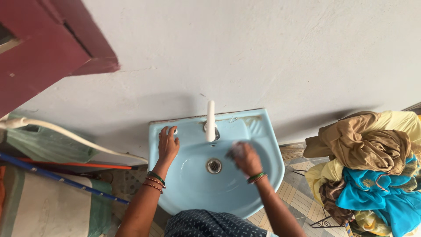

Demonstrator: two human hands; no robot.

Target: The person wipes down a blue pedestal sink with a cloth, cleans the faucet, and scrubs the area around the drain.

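A light blue wall-mounted basin (263, 131) with a metal drain (214, 165) and a white tap (211, 121) fills the middle of the head view. My left hand (167, 145) rests flat on the basin's back-left rim, fingers spread, holding nothing. My right hand (247, 159) is inside the bowl, right of the drain, closed around a small dark and pale scrubbing pad (234, 151) pressed against the basin wall; the hand is motion-blurred. Both wrists wear bangles.
A heap of brown, yellow and blue clothes (372, 162) sits on a wire stand at the right. Left of the basin lie a white hose (74, 136), a blue pole (57, 177) and green sacks. A maroon frame (44, 48) hangs upper left. Tiled floor below.
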